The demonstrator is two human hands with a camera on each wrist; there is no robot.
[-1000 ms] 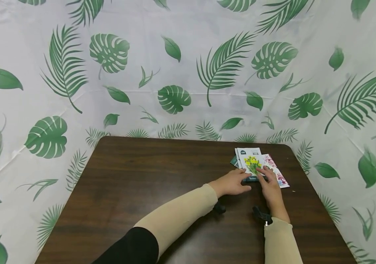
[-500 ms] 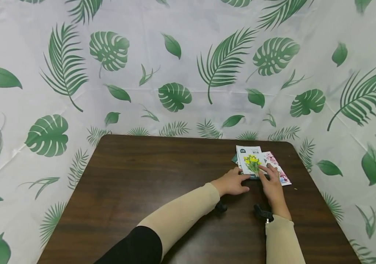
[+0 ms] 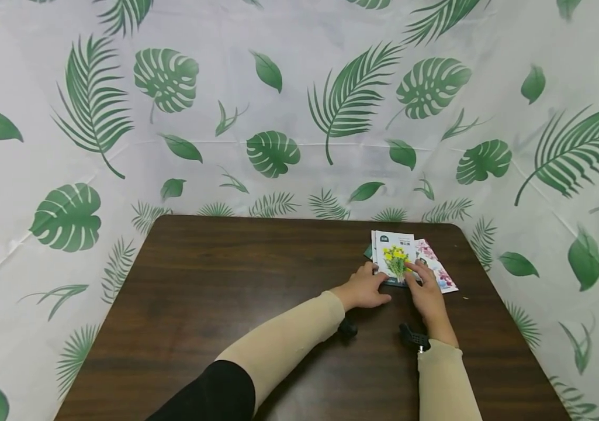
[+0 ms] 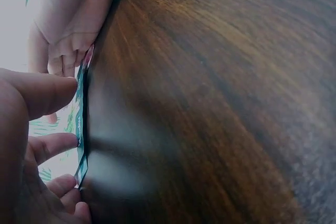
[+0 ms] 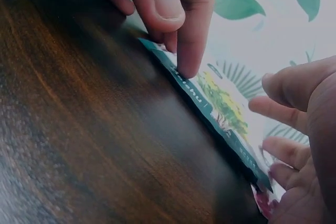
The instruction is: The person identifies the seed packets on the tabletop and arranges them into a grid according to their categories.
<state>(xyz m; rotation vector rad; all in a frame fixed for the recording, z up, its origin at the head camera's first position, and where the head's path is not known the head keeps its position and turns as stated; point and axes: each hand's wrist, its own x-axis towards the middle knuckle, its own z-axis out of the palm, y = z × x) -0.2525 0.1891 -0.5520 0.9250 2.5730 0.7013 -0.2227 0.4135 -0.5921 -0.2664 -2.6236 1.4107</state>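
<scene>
Leafy backdrop (image 3: 278, 105) fills upper frame, dark wood table (image 3: 246, 263) below. Packet pile (image 3: 390, 241) sits right of centre, bit fanned. Left hand (image 3: 363, 287) loosely spread, fingertips at pile's lower-left edge; right hand (image 3: 428, 298) also spread, fingers at lower right, neither pinching afaict. Yellow-flower packet (image 3: 396, 257) on top, pink-flower packet (image 3: 443, 275) poking out right, skewed. I'd call this step squaring up pile; imo next move calls for nudging pink one in, gently.

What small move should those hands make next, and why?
Perhaps the right hand should nudge the pink-flower packet leftward: it sticks out askew from under the yellow-flower packet, and that hand is close to it.
</scene>
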